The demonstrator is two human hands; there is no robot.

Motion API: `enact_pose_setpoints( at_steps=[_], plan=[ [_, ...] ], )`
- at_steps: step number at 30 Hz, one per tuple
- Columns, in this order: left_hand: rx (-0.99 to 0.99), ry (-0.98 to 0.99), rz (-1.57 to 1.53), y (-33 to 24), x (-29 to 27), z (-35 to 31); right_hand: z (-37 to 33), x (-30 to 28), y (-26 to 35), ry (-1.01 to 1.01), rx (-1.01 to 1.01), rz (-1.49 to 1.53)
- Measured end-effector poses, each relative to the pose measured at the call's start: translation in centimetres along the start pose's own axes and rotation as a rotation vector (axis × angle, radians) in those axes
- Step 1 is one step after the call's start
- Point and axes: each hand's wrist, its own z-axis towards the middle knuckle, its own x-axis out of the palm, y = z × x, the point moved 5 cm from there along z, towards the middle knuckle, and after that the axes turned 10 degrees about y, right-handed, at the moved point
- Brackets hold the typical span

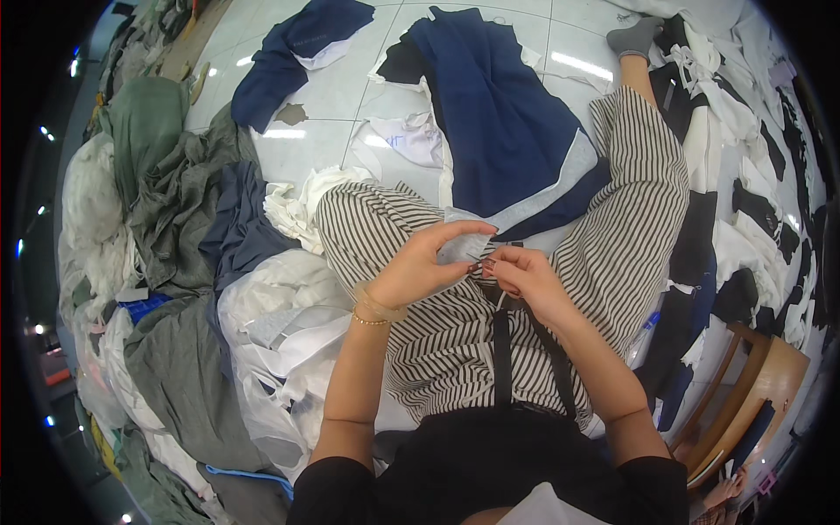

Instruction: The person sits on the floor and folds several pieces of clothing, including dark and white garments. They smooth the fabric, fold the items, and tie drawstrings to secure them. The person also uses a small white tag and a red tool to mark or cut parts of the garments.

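In front of my lap, my left hand curves round with its forefinger stretched out over a piece of pale grey fabric. Its thumb tip meets the fingertips of my right hand, which are pinched together. Something thin and small lies between the fingertips, too fine to name. Just beyond my hands lies a large navy fabric piece with a pale grey edge, its near end reaching my lap. Black straps hang down the striped trousers below my hands.
Another navy garment piece lies on the tiled floor at far left. Grey-green cloth and a white translucent bag are heaped at left. Black and white pieces spread at right, near a wooden stool.
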Motion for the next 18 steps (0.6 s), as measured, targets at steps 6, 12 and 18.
enact_pose_setpoints(
  at_steps=[6, 12, 18],
  plan=[
    [0.005, 0.000, -0.011, -0.04, 0.13, -0.02, -0.02, -0.25, -0.23, 0.000, -0.002, -0.030],
    [0.033, -0.007, 0.020, 0.16, 0.08, -0.09, -0.31, -0.28, -0.40, 0.042, 0.046, 0.048],
    [0.032, 0.005, 0.021, 0.15, -0.05, -0.26, -0.31, -0.27, -0.66, 0.046, 0.082, 0.033]
  ],
)
